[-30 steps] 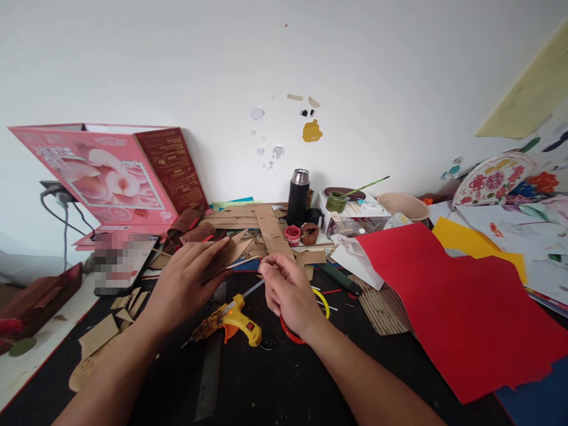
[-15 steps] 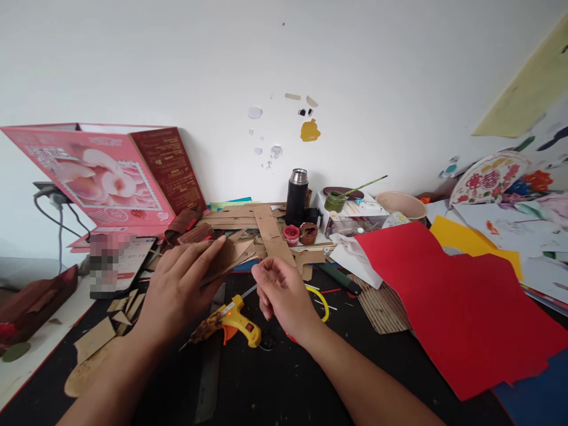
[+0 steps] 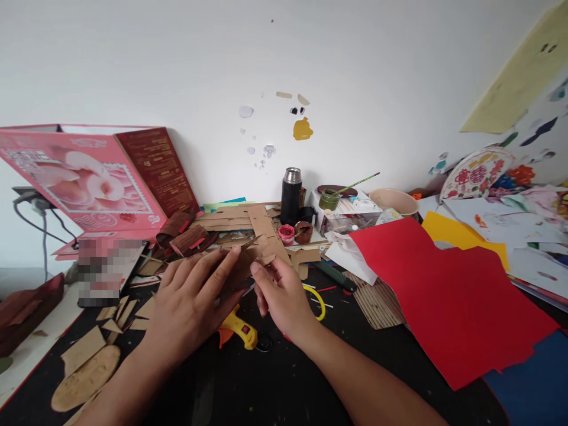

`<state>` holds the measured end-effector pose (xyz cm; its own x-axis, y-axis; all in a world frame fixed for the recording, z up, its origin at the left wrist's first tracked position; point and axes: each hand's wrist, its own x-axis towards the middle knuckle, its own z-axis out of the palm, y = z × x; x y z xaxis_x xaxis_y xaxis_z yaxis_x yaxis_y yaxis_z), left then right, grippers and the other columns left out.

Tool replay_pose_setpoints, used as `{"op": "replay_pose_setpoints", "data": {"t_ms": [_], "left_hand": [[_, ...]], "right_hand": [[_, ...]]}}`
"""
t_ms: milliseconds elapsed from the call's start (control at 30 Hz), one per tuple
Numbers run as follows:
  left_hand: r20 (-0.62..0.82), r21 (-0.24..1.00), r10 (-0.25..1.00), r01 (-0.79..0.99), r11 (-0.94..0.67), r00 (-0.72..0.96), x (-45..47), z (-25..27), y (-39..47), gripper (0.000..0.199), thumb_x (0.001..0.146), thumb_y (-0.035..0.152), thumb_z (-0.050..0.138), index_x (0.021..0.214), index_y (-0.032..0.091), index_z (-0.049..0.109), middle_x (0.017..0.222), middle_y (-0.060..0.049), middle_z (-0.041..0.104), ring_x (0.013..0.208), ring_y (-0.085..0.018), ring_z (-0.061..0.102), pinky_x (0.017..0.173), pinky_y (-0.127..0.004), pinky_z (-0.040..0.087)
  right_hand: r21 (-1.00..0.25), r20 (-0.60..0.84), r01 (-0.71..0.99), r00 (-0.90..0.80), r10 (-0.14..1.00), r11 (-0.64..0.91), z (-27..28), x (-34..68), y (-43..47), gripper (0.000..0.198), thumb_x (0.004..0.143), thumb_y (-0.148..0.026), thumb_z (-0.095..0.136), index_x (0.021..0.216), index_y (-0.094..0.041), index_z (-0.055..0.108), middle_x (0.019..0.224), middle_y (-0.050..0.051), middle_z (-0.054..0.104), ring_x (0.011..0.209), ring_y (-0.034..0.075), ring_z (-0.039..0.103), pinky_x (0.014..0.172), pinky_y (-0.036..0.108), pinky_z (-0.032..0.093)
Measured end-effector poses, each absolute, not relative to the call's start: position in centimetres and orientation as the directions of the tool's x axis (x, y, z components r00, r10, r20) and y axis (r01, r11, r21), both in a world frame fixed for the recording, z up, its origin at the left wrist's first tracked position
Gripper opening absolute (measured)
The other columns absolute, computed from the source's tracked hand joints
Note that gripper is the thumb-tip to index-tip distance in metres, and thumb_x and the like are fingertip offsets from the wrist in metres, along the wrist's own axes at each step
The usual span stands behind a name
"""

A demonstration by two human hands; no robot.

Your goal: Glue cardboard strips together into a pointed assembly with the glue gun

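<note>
My left hand [image 3: 190, 302] holds a folded piece of brown cardboard [image 3: 240, 269], its fingers lying over the near side and hiding much of it. My right hand [image 3: 284, 296] is closed in a pinch at the right end of that cardboard, with a small light-brown cardboard strip [image 3: 267, 259] at its fingertips. Whether the strip is joined to the larger piece I cannot tell. Below the hands, a yellow glue gun [image 3: 242, 329] lies on the black table, its front half covered by my left hand.
Cardboard scraps [image 3: 116, 316] and a phone [image 3: 104, 272] lie at left. Behind stand a pink box [image 3: 97, 177], a black flask [image 3: 290, 198] and open paint jars [image 3: 304, 232]. A green-handled cutter [image 3: 332, 275], a yellow ring [image 3: 323, 307] and red sheets [image 3: 452, 290] lie right.
My left hand has moved right with the cardboard, up to my right hand, and now covers the glue gun's front. The view has turned slightly right.
</note>
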<state>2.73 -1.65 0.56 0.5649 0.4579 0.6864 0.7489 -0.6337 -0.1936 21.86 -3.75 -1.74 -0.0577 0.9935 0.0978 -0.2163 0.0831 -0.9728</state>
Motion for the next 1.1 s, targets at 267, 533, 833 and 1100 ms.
{"op": "replay_pose_setpoints", "data": {"t_ms": [267, 533, 833, 1100], "left_hand": [[0.696, 0.325, 0.655, 0.684, -0.654, 0.295, 0.9, 2.9, -3.7, 0.060, 0.105, 0.051, 0.060, 0.162, 0.036, 0.052, 0.144, -0.009, 0.071, 0.121, -0.034, 0.071, 0.105, -0.045, 0.052], [0.117, 0.905, 0.944, 0.358, -0.229, 0.308, 0.3, 3.2, -1.4, 0.067, 0.088, 0.078, 0.070, 0.123, 0.023, 0.084, 0.114, -0.013, 0.085, 0.101, -0.034, 0.078, 0.091, -0.042, 0.063], [0.000, 0.998, 0.846, 0.052, -0.033, 0.534, 1.8, 1.7, -1.8, 0.045, 0.088, 0.055, 0.085, 0.119, 0.022, 0.084, 0.092, -0.008, 0.077, 0.074, -0.019, 0.066, 0.066, -0.026, 0.056], [-0.033, 0.999, 0.934, -0.020, 0.043, 0.357, 1.1, 0.1, -0.9, 0.045, 0.088, 0.058, 0.084, 0.113, 0.021, 0.084, 0.091, -0.007, 0.075, 0.076, -0.019, 0.063, 0.067, -0.027, 0.050]], "right_hand": [[-0.990, 0.137, -0.019, 0.018, 0.990, 0.137, -1.6, 22.7, -3.2, 0.027, 0.105, -0.048, 0.063, 0.102, -0.022, 0.068, 0.059, -0.009, 0.049, 0.044, 0.011, 0.046, 0.046, 0.023, 0.035], [-0.991, 0.127, 0.024, -0.121, 0.984, 0.131, -1.6, 22.3, -3.8, 0.025, 0.101, -0.046, 0.068, 0.099, -0.021, 0.071, 0.059, -0.007, 0.053, 0.046, 0.011, 0.047, 0.048, 0.024, 0.035], [-0.995, 0.097, 0.008, -0.088, 0.991, 0.098, -0.9, 22.4, -3.9, 0.037, 0.096, -0.057, 0.075, 0.087, -0.022, 0.066, 0.067, -0.004, 0.058, 0.058, 0.014, 0.054, 0.052, 0.024, 0.040], [-0.979, 0.141, 0.121, -0.188, 0.972, 0.165, -0.4, 22.5, -4.1, 0.036, 0.098, -0.052, 0.070, 0.081, -0.021, 0.063, 0.066, -0.004, 0.056, 0.058, 0.013, 0.047, 0.052, 0.025, 0.032]]}}
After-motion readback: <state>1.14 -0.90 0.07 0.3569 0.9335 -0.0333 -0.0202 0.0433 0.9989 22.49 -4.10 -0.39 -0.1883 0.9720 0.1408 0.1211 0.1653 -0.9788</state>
